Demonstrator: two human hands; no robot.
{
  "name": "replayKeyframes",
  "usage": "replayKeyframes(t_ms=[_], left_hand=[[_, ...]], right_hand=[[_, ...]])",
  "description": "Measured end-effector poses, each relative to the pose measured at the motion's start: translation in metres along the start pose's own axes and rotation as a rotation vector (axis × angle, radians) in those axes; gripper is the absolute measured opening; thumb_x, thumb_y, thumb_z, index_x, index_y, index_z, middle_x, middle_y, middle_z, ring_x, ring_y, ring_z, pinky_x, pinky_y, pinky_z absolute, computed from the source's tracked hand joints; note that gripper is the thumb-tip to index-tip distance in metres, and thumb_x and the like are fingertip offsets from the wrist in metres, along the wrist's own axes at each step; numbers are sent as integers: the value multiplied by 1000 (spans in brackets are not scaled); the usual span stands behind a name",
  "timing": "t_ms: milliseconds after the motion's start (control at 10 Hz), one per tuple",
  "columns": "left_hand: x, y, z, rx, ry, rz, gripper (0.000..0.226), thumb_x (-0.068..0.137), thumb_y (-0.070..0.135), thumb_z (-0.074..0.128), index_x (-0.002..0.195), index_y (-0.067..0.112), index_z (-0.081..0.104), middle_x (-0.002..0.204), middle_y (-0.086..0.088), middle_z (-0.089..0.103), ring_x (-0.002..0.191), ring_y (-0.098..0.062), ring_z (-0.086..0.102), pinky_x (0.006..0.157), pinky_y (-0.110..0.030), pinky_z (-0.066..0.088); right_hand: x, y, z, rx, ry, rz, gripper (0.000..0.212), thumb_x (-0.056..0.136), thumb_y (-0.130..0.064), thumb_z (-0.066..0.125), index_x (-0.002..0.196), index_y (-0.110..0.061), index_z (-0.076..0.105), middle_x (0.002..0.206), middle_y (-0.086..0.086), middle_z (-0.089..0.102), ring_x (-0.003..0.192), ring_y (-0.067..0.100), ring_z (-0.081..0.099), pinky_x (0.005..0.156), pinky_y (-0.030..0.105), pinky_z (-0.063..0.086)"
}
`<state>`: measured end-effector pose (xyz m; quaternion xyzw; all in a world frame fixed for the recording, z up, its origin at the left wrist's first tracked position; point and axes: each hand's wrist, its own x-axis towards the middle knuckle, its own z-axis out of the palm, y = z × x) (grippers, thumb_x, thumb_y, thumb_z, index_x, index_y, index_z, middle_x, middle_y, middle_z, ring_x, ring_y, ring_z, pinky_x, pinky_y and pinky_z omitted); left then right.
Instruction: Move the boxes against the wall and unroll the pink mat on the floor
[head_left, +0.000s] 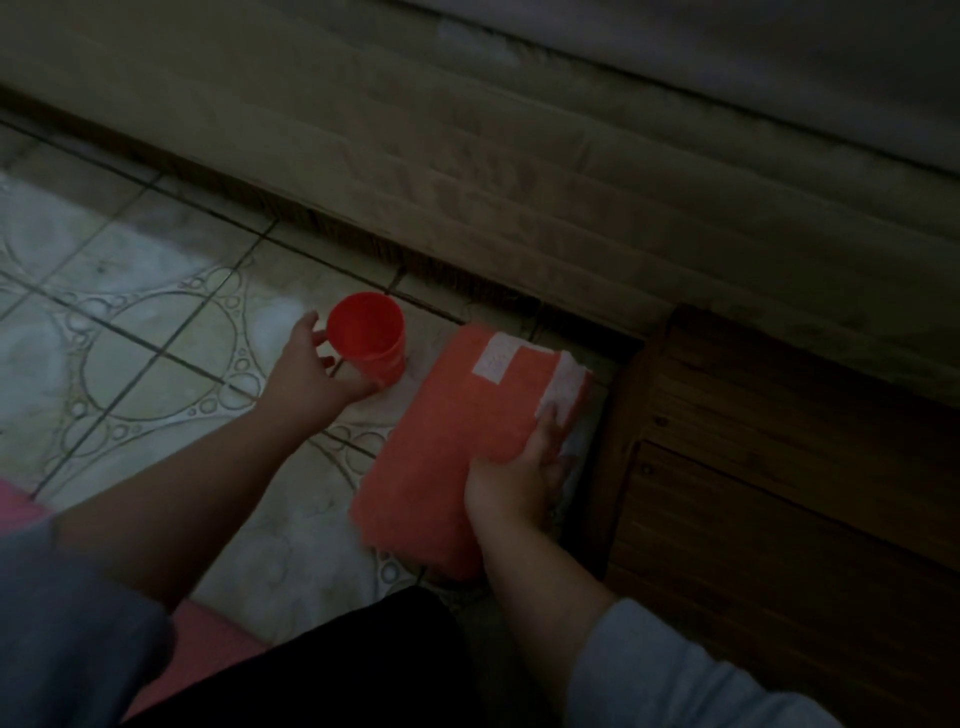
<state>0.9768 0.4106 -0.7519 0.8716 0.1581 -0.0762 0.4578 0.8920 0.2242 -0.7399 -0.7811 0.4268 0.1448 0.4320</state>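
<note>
An orange-red box (452, 441) with a white label lies flat on the tiled floor beside a wooden cabinet. My right hand (524, 467) grips its right edge, fingers curled over the side. A red cup (368, 335) stands upright on the floor left of the box. My left hand (311, 371) wraps around the cup's near side, thumb and fingers touching it. Part of the pink mat (208, 644) shows at the bottom left, under my leg.
A pale mattress or bed side (519, 171) runs diagonally across the top. A dark wooden cabinet (779, 493) stands at the right, close to the box. Patterned floor tiles (130, 338) stretch out to the left. The scene is dim.
</note>
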Motion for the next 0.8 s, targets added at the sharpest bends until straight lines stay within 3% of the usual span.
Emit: replayKeyframes(t_ms=[100,200,300,500,600,700,800], left_hand=[[-8,-5,-2,5,36,12,119,56,48,82,147,21,10,153,-8,28,129,-26,42,95,-41,43],[-13,-3,-3,18,-1,60,126,50,64,75,147,24,5,156,-6,19,136,-23,33,106,-49,37],[-10,5,-2,5,-8,72,131,44,64,76,147,22,7,156,-7,19,138,-22,30,108,-49,35],[1,17,2,21,41,135,104,63,30,82,145,14,20,145,-11,39,126,-23,46,92,-27,37],[3,19,3,80,48,151,97,65,32,81,143,15,26,141,-11,44,122,-25,49,89,-26,36],[0,19,1,36,12,134,104,62,32,83,144,15,22,145,-10,40,125,-23,47,91,-28,39],[-10,26,-15,14,57,28,101,66,34,80,145,14,21,150,-11,33,127,-24,45,95,-35,41]], right_hand=[[-8,5,6,-362,24,-269,83,81,-42,52,143,-51,-3,155,0,-29,145,30,-11,113,52,7],[-12,11,15,-569,-31,-422,80,83,-53,44,145,-45,-7,150,-1,-40,139,33,-30,112,55,-7],[-9,18,18,-644,-30,-462,80,85,-59,37,146,-41,-11,141,0,-46,138,35,-31,111,54,-13],[-8,25,21,-681,4,-516,77,86,-64,29,147,-38,-11,142,-3,-42,140,32,-29,109,52,-18],[-6,23,19,-664,-22,-504,77,87,-63,31,147,-38,-11,142,-5,-41,140,30,-30,107,50,-22],[-10,19,17,-652,-39,-501,77,87,-61,31,147,-39,-12,144,-5,-40,140,30,-29,108,50,-20],[-21,-3,3,-524,-64,-461,76,88,-58,34,148,-37,-7,155,-3,-29,143,29,-23,113,47,-13]])
